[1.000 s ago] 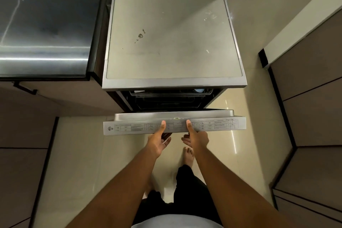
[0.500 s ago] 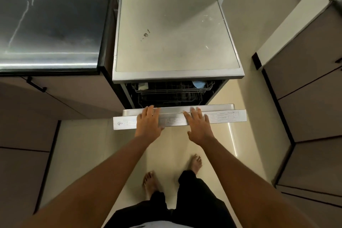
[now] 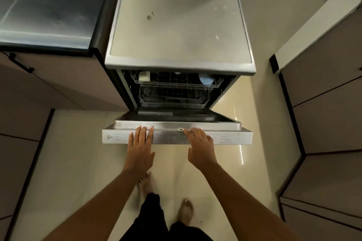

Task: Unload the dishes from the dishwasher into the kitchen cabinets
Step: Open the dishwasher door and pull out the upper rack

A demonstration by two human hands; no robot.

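Observation:
A steel dishwasher [image 3: 180,25] stands ahead with its door [image 3: 231,137] swung far down toward me. My left hand [image 3: 140,146] lies flat on the door's top edge, fingers straight. To its right, my right hand [image 3: 200,145] rests on the same edge with fingers spread. Inside, the upper wire rack [image 3: 176,82] shows a white cup [image 3: 144,76] at the left and a pale blue dish [image 3: 205,80] at the right. A lower rack [image 3: 172,100] sits beneath, its contents dark and unclear.
A dark glossy countertop [image 3: 49,10] over a brown cabinet [image 3: 58,84] with a black handle [image 3: 20,63] is left of the dishwasher. Brown cabinet fronts [image 3: 329,103] line the right side. Beige tiled floor [image 3: 78,162] lies below; my bare feet stand under the door.
The door has swung lower, exposing both racks and the inner door face. My hands went from gripping the door's edge from below to resting flat on top. The view moved closer.

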